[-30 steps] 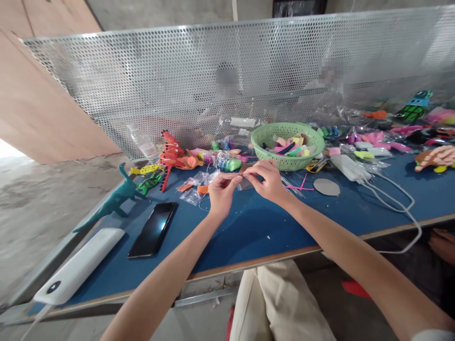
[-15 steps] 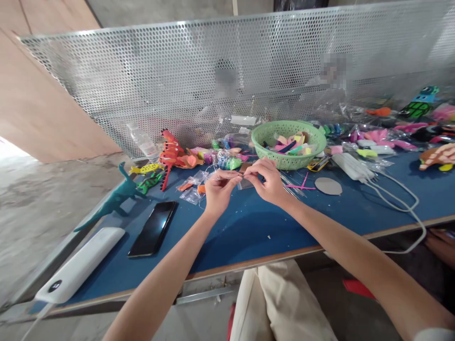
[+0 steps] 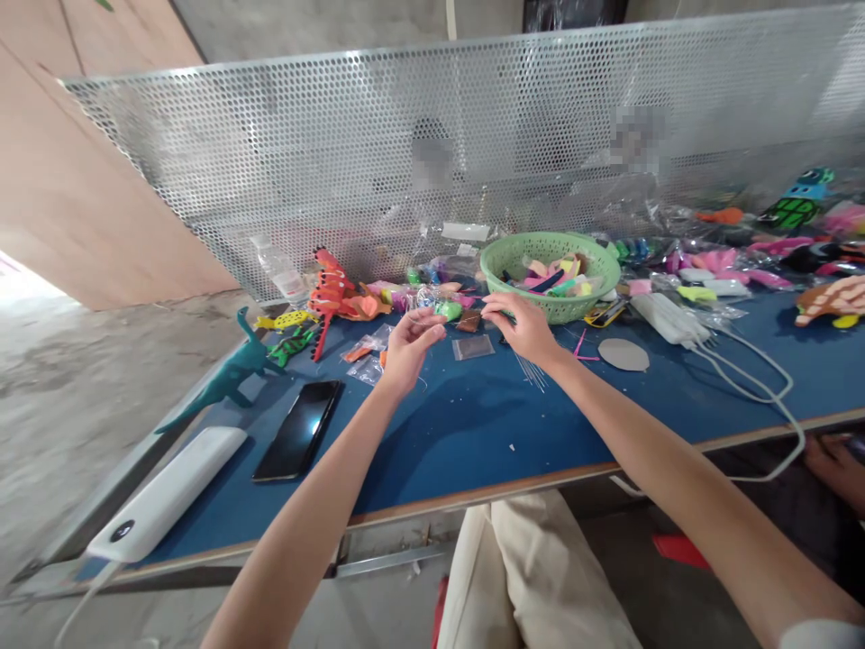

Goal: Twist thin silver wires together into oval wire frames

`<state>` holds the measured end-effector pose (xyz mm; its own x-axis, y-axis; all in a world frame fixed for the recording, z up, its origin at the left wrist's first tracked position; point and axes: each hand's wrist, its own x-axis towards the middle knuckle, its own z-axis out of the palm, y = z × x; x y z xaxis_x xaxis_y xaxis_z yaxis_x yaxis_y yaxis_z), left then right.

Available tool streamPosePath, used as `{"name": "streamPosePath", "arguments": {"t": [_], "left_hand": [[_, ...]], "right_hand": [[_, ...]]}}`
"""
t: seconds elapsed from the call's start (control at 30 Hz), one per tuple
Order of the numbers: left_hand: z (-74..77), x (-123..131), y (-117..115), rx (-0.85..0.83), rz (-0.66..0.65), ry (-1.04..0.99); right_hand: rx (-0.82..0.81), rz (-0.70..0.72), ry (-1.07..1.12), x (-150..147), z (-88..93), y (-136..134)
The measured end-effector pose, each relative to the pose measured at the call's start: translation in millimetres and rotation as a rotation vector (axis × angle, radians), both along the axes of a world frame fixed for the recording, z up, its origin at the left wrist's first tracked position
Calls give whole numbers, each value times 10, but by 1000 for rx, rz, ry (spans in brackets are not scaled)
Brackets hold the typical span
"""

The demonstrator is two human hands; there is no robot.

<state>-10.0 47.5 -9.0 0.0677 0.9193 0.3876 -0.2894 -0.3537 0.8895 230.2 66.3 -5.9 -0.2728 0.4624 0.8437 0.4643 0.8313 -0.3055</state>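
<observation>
My left hand [image 3: 411, 350] is raised over the blue table, thumb and fingers drawn together in a pinch. Whatever lies between them is too small to make out. A thin pale thread seems to hang beside it. To its right, my right hand [image 3: 519, 326] also pinches with its fingertips, in front of the green basket [image 3: 551, 309]; what it holds is too fine to tell. In the gap between both hands lie a small brown piece [image 3: 468, 320] and a little clear plastic bag [image 3: 473, 347]. Thin metal wires [image 3: 532, 371] lie below my right hand.
At left are a phone [image 3: 297, 431], a white power bank [image 3: 168, 494] and a teal dinosaur [image 3: 230, 374]. A red toy dragon [image 3: 331, 288] stands behind. Rightward lie a grey disc [image 3: 623, 354] and white adapters with cables [image 3: 666, 317]. A perforated metal screen [image 3: 324, 135] backs the table.
My hands, which met at the fingertips, are now apart, the left one a little left and the right one a little right. The brown piece and the bag between them are uncovered.
</observation>
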Motion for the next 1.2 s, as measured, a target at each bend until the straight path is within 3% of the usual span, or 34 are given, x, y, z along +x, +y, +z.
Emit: {"name": "streamPosePath", "arguments": {"t": [0.1,0.2,0.33,0.47,0.6,0.77,0.87,1.07,1.2], "left_hand": [[7,-117,55,-120,-168,-36],[-6,-189,104,-189,-214,-26],[-26,-220,165,-139,-128,-93],[-16,-258,197,-123,-28,-97],[-49,-287,214,-141,-73,-70],[-124,-267,219,-200,-160,-24],[-136,-248,203,-262,-222,53],[-102,-312,216,-271,-82,100],[-73,-395,235,-351,-165,178]], "right_hand": [[-88,29,-35,69,-33,75],[-150,76,-109,73,-39,83],[-191,95,28,0,-38,24],[-173,-27,198,-37,-70,54],[-213,-121,96,-25,-113,140],[-376,-99,-110,-54,-123,107],[-362,-158,-200,-65,-118,86],[-345,-23,-312,35,-132,185],[-355,-27,-303,100,-170,267]]}}
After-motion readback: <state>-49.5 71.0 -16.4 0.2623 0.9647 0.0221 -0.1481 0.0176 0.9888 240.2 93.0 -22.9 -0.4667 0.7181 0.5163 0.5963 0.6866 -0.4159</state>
